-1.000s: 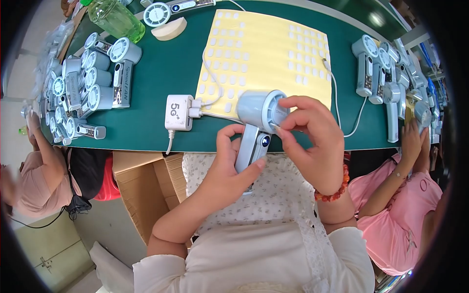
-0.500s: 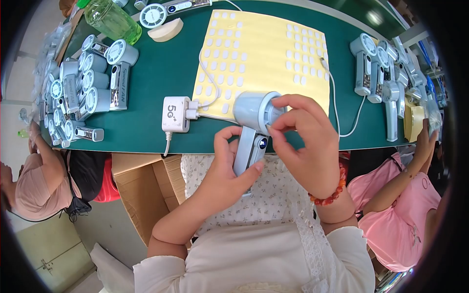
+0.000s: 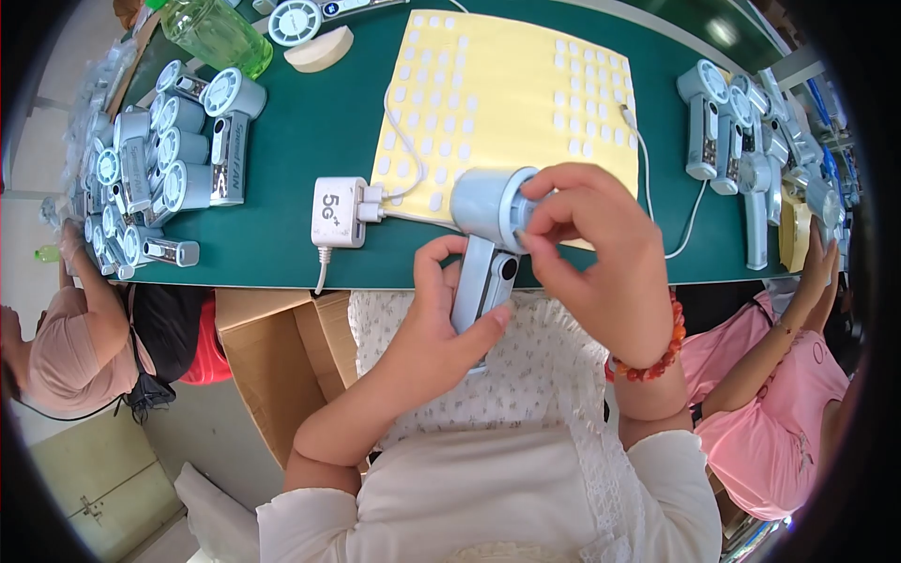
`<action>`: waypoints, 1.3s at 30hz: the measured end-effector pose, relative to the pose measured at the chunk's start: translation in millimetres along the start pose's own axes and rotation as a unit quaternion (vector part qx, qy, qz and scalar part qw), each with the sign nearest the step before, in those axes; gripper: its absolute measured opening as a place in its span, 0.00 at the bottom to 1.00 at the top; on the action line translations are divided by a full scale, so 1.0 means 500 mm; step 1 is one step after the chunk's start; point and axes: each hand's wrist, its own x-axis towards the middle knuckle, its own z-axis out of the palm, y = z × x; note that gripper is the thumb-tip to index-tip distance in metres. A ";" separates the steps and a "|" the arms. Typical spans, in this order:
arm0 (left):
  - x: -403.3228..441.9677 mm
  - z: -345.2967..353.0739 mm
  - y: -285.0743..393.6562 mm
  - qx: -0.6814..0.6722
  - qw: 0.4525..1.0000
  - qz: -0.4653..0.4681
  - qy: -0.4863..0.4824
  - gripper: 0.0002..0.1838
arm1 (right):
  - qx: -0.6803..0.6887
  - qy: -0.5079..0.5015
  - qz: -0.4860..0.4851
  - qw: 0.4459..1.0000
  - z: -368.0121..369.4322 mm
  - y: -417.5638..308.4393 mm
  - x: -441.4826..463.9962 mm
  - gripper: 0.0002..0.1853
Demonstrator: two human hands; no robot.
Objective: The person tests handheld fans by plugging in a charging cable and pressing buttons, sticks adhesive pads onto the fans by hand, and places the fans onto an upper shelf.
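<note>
A light-blue handheld fan [image 3: 486,206] is held in front of me at the table's near edge, its round head up and tilted to the right. My left hand [image 3: 449,310] wraps round the handle, thumb lying along the side below a dark round display. At the head's right rim, the bent fingers of my right hand [image 3: 591,244] are pinched against the ring-shaped end. Whether something small sits between those fingertips is hidden. Behind the fan lies a yellow sheet [image 3: 511,103] bearing rows of small white oval pads.
A white charger plug [image 3: 338,214] with cables sits left of the sheet. Many similar fans [image 3: 178,150] crowd the left, with more fans [image 3: 727,122] at right. A green bottle [image 3: 214,38] stands at back left. Co-workers sit on both sides; a cardboard box [image 3: 272,357] is below.
My right hand has shifted slightly right and up, its fingertips still at the fan head's rim. The display, lit before, now looks mostly dark. My left hand keeps its hold.
</note>
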 end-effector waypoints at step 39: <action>-0.002 0.006 -0.010 -0.016 1.000 0.022 0.002 0.31 | -0.018 0.229 -0.117 0.966 0.083 0.073 -0.048 0.11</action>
